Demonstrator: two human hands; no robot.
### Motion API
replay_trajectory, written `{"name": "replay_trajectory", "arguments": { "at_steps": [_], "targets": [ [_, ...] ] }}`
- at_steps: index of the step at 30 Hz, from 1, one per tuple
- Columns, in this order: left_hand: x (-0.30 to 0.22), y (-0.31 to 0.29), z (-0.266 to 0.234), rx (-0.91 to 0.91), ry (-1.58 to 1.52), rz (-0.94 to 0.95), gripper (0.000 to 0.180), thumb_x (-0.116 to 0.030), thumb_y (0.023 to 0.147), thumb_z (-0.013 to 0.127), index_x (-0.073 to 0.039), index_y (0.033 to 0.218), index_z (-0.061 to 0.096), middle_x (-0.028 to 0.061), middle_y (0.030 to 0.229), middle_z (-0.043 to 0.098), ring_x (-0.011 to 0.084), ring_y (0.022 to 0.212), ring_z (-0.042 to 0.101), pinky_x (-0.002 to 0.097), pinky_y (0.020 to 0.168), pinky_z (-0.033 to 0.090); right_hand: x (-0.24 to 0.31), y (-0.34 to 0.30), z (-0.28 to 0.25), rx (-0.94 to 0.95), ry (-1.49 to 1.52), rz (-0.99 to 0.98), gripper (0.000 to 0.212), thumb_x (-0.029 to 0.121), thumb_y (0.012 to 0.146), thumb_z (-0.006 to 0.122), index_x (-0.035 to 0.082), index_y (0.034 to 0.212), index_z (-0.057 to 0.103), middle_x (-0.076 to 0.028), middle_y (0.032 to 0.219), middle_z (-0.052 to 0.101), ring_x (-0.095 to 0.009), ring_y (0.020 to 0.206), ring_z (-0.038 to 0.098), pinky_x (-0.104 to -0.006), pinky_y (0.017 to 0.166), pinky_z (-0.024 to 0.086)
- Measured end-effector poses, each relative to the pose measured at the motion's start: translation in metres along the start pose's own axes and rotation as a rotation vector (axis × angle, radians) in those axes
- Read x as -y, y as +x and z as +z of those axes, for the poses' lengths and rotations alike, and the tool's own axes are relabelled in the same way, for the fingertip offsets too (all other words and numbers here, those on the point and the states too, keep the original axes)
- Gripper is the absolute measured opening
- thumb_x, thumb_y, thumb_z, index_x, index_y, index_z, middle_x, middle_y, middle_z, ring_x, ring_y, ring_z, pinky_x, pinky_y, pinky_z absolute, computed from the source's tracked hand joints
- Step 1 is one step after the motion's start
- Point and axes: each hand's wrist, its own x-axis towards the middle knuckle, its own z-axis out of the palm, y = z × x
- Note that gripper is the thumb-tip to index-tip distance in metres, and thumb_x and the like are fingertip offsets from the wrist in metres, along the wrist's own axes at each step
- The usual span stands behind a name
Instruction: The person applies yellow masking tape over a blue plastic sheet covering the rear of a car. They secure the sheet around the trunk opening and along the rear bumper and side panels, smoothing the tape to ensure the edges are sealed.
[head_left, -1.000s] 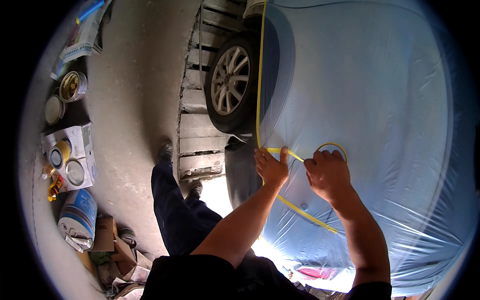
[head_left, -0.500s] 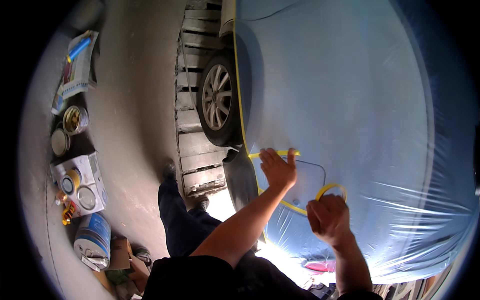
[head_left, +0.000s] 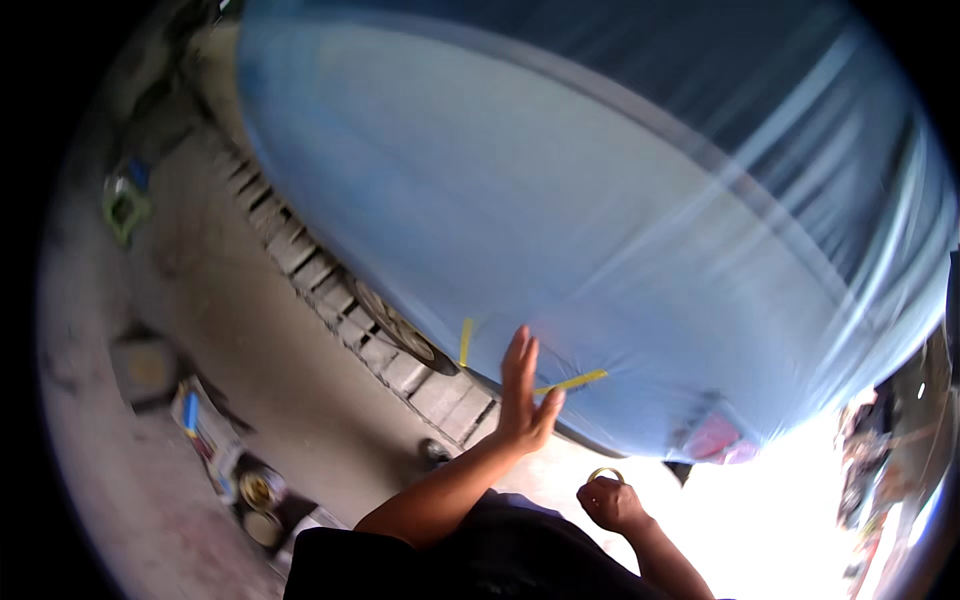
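A translucent blue plastic sheet (head_left: pixel 480 200) covers a car. Two yellow tape strips stand out on its lower edge: an upright strip (head_left: pixel 466 343) and a slanted strip (head_left: pixel 585 380). Between them is my left hand (head_left: pixel 526 395), fingers stretched upward and thumb apart, holding nothing. It overlaps the near end of the slanted strip; I cannot tell whether it touches the sheet. My right hand (head_left: pixel 610 503) is closed on a roll of yellow tape (head_left: pixel 606 474), whose ring shows above the fist. That hand is in front of bright floor, apart from the sheet.
The car's wheel (head_left: pixel 402 325) shows below the sheet, beside a slatted strip of floor (head_left: pixel 345 325). A reddish tail light (head_left: pixel 715 438) shows through the plastic. Open cans (head_left: pixel 262 490), papers (head_left: pixel 208 435) and a green object (head_left: pixel 125 212) lie on the floor at left.
The view has swung round the car and is blurred. My left hand has left the upper tape strip it lay on. My right hand has moved lower, away from the sheet, with the tape roll.
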Motion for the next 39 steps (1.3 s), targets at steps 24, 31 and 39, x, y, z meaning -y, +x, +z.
{"name": "replay_trajectory", "arguments": {
  "at_steps": [24, 31, 39],
  "targets": [
    [0.295, -0.023, -0.095, 0.083, -0.450, -1.775, 0.031, -0.007, 0.089, 0.043, -0.003, 0.119, 0.054, 0.0065, 0.121, 0.055, 0.0227, 0.107, 0.053, 0.0368, 0.090, 0.045, 0.342, -0.065, 0.310, -0.581, 0.723, 2.035, 0.026, 0.025, 0.087, 0.061, -0.001, 0.087, 0.065, -0.017, 0.076, 0.066, -0.026, 0.072, 0.066, -0.0355, 0.068, 0.050],
    [0.301, -0.009, -0.099, 0.020, -0.297, -1.923, 0.028, -0.012, 0.092, 0.042, -0.006, 0.119, 0.049, 0.0085, 0.124, 0.050, 0.0241, 0.102, 0.057, 0.0467, 0.084, 0.051, 0.418, 0.011, 0.365, -0.925, 0.907, 2.132, 0.027, 0.027, 0.088, 0.059, 0.000, 0.085, 0.064, -0.023, 0.080, 0.064, -0.038, 0.079, 0.065, -0.0422, 0.072, 0.050],
    [0.334, -0.011, -0.112, 0.210, -0.272, -1.661, 0.033, -0.007, 0.091, 0.036, 0.000, 0.120, 0.048, 0.0144, 0.113, 0.057, 0.0257, 0.097, 0.060, 0.0411, 0.081, 0.051, 0.441, 0.098, 0.454, -1.215, 1.147, 2.115, 0.020, 0.020, 0.088, 0.058, 0.000, 0.087, 0.062, -0.020, 0.078, 0.063, -0.033, 0.074, 0.064, -0.0391, 0.068, 0.049]
  ]
}}
